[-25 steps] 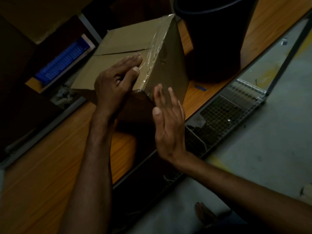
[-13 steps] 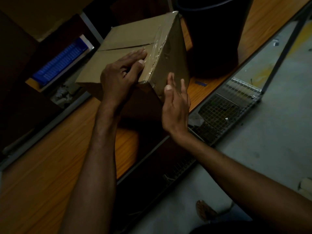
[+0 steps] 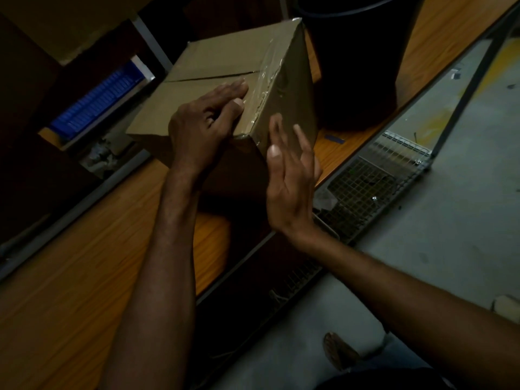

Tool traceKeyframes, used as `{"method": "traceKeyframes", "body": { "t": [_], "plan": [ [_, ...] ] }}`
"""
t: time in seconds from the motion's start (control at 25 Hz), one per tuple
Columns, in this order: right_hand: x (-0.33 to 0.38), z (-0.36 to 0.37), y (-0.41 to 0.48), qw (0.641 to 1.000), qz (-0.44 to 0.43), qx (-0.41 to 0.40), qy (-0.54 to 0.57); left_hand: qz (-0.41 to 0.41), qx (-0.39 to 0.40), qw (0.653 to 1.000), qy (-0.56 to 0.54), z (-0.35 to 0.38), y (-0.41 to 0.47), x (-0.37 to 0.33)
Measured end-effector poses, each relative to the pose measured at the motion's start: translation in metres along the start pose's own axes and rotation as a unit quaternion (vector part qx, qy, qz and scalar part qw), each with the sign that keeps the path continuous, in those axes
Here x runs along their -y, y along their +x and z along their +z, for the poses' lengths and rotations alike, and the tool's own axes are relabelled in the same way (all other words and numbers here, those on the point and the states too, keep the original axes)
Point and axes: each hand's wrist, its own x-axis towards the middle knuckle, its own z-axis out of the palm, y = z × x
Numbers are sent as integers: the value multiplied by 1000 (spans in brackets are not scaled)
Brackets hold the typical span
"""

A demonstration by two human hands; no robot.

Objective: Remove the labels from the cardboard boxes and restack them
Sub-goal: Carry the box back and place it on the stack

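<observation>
A brown cardboard box [image 3: 213, 66] stands on the wooden table [image 3: 56, 305], its top flaps closed and clear tape [image 3: 267, 77] running over its right top edge. My left hand [image 3: 205, 122] rests on the top near the front right corner, fingers stretched toward the tape and thumb along the edge. My right hand [image 3: 289, 175] is held flat with straight fingers against the box's right side face, near its lower front corner. No printed label shows on the visible faces.
A large dark bucket [image 3: 357, 52] stands right behind the box on the table. A wire mesh rack [image 3: 374, 181] lies below the table's right edge over grey floor [image 3: 450, 235]. A blue tray [image 3: 98, 105] sits in the dark shelf at left.
My right hand has slid back down and toward me along the box's side face, after moving up onto it half a second ago. My left hand stays on the top.
</observation>
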Motion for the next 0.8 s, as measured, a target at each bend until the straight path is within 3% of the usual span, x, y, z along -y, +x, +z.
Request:
{"method": "traceKeyframes", "body": {
  "t": [0.08, 0.24, 0.4, 0.56, 0.72, 0.8],
  "plan": [
    [5, 0, 13, 999, 39, -15, 2, -4, 0, 1000, -3, 1, 0, -1],
    [6, -3, -5, 999, -35, 8, -11, 5, 0, 1000, -6, -2, -3, 0],
    [10, -3, 10, 1000, 26, -6, 0, 1, 4, 1000, -10, -1, -1, -1],
    [8, -3, -29, 999, -41, 21, -26, 6, 14, 1000, -23, -5, -3, 2],
    [3, 4, 2, 997, 79, 3, 1, -8, 26, 999, -39, -6, -3, 0],
    [4, -1, -24, 1000, 17, 23, -13, -3, 29, 999, -44, -9, -6, 0]
  ]
}}
